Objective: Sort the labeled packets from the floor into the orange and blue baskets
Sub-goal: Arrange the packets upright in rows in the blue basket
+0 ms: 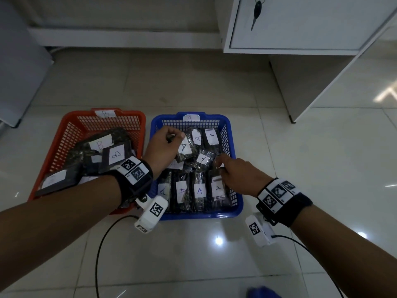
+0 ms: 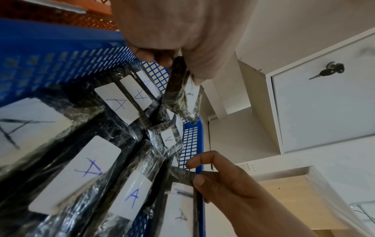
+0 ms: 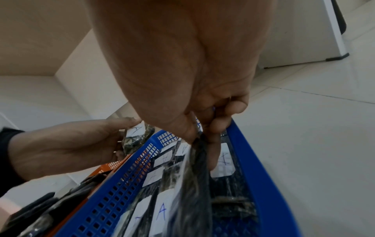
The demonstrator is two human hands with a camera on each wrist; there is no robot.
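Two baskets sit side by side on the pale tiled floor [image 1: 193, 265]: the orange basket [image 1: 71, 125] on my left, tagged B, and the blue basket [image 1: 233, 147] just beside it, tagged A. A white cabinet [image 1: 300, 29] with a key [image 1: 256, 11] hanging in its door stands beyond on the right, well apart from my arms. Cables trail from my wrist cameras across the tiles in front of the baskets. The blue basket is packed wall to wall with dark plastic-wrapped packets bearing white A labels; the tiles around both baskets lie open. My left hand [image 1: 163, 147] hangs over the blue basket's far left, fingers curled, pinching a dark packet [image 1: 185, 148] with a white A label. My right hand [image 1: 234, 175] grips the top edge of another A packet [image 1: 218, 190] standing at the basket's near right wall.
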